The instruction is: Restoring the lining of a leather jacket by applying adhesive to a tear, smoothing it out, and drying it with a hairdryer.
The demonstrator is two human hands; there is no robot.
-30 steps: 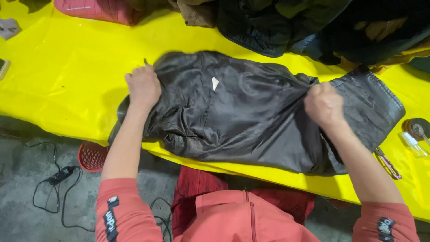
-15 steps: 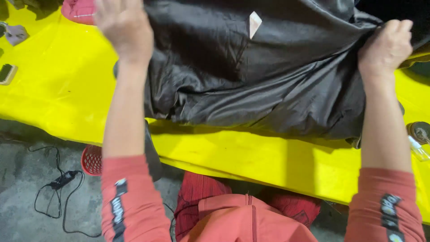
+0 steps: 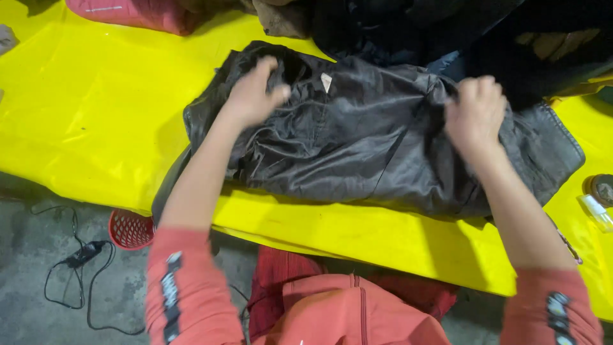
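A dark grey folded jacket (image 3: 357, 147) with shiny lining and a small white tag lies on the yellow table cover (image 3: 83, 121). My left hand (image 3: 255, 92) rests on the jacket's upper left part, fingers spread over the lining. At the jacket's right side my right hand (image 3: 476, 115) pinches a fold of the fabric. A denim-like hem shows at the jacket's far right end. Both my sleeves are red.
A heap of dark clothes (image 3: 447, 32) and a pink garment (image 3: 128, 13) lie along the table's far edge. A small bottle (image 3: 597, 211) and a round lid (image 3: 601, 188) sit at the right. Below are a red basket (image 3: 131, 229) and a black cable (image 3: 76, 255) on the floor.
The jacket was lifted off the table half a second ago and now lies flat again, further from me. Both hands came down with it onto the fabric.
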